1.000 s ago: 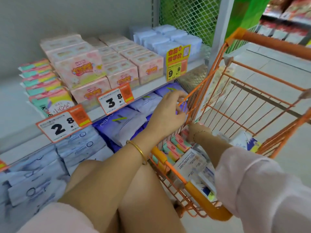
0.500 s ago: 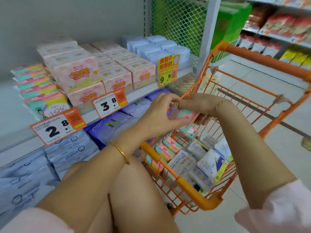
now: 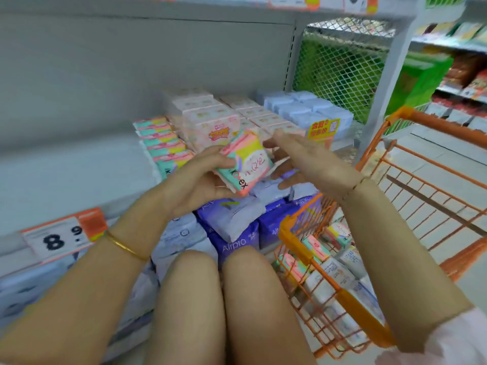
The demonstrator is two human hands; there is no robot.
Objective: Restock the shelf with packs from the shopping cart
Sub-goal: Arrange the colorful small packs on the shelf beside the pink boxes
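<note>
Near right, the shopping cart (image 3: 350, 299) fences more packs (image 3: 315, 246) inside its orange rim. Above the knees (image 3: 192, 283) the left hand (image 3: 195, 180) curls its grip round a pink-and-teal pack (image 3: 245, 162) — tilted, in the air before the edge of the shelf (image 3: 79, 164) — while the right hand (image 3: 313, 162) lies flat-fingered just beside it, holding nothing. Beyond, a matching stack (image 3: 158, 139) stands on that shelf, bare board open to its left.

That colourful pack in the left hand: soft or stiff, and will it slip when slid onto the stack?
Probably light and fairly firm: the left hand holds the colourful pack by one end, without sag. Its wrapper looks glossy, so it may slide easily. Flat-sided, it should lie steady on the matching stack.
</note>
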